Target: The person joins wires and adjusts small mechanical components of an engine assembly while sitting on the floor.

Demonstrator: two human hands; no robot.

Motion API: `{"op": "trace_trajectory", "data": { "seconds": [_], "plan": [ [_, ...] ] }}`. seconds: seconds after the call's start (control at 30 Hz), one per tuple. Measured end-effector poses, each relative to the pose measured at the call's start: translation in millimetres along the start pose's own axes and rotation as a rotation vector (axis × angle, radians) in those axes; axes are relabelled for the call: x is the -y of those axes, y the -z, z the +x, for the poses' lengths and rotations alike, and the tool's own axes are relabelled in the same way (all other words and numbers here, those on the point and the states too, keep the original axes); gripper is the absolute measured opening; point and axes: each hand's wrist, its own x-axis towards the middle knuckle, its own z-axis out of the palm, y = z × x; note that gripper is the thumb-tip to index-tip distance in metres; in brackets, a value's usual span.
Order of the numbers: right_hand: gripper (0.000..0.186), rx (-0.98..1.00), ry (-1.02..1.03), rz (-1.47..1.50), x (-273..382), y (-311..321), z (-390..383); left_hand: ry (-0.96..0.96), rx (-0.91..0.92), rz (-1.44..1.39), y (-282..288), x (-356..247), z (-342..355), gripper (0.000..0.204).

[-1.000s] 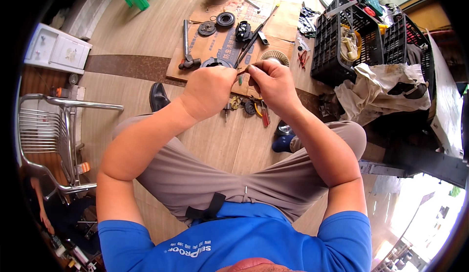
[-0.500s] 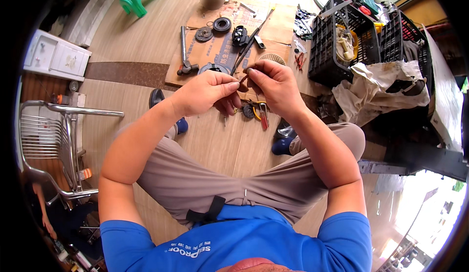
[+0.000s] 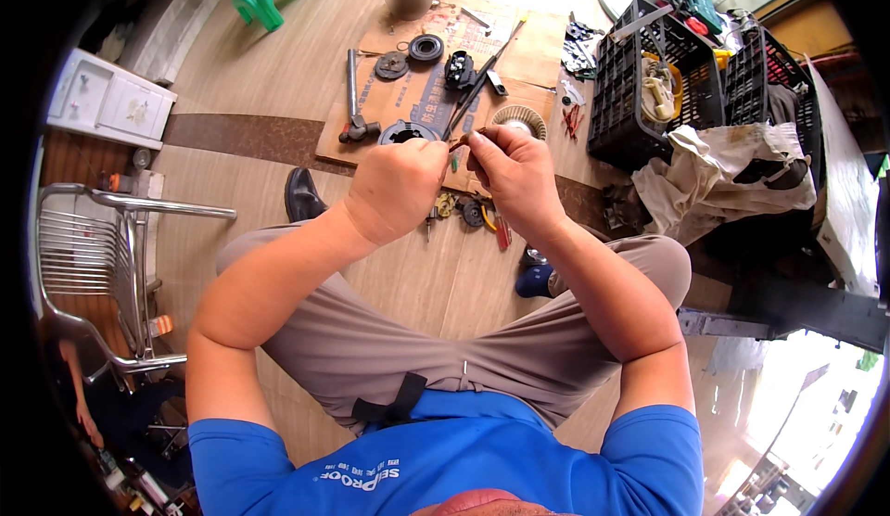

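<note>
1. Best worked above the middle of the cardboard sheet (image 3: 378, 108), rather than at its near edge, so as to catch anything dropped.
2. Better to leave alone the steel-headed hammer (image 3: 352, 95), lying along the left side of the sheet; probably too heavy for work this fine.
3. Keep both wrists level and apply light, even pressure, with fingertips close together for control.
4. Left hand (image 3: 399, 182): back turned up, fingers curled tightly in, apparently pinching at the left end of the piece; fingertips partly hidden.
5. Right hand (image 3: 514, 171): thumb and forefinger pressed together on the piece, remaining fingers loosely bent beneath, near the cream finned fan wheel (image 3: 522, 117) but apart from it.
6. Small dark brown piece (image 3: 458, 144): held up between both hands, near side of the sheet; too small to tell its exact kind.
</note>
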Motion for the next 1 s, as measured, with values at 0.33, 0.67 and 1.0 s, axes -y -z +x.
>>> {"op": "trace_trajectory", "data": {
  "seconds": [0.33,0.67,1.0],
  "plan": [
    [0.016,0.081,-0.017,0.116,12.5,9.4,1.6,0.609,0.424,-1.169,9.8,9.6,6.4,0.020],
    [0.016,0.076,-0.015,0.027,9.2,10.9,6.0,0.452,0.270,-0.728,12.7,1.1,8.0,0.017],
    [0.017,-0.009,-0.007,-0.014,4.3,2.2,1.7,0.116,0.022,-0.119,5.8,-3.5,2.1,0.007]
  ]
}}
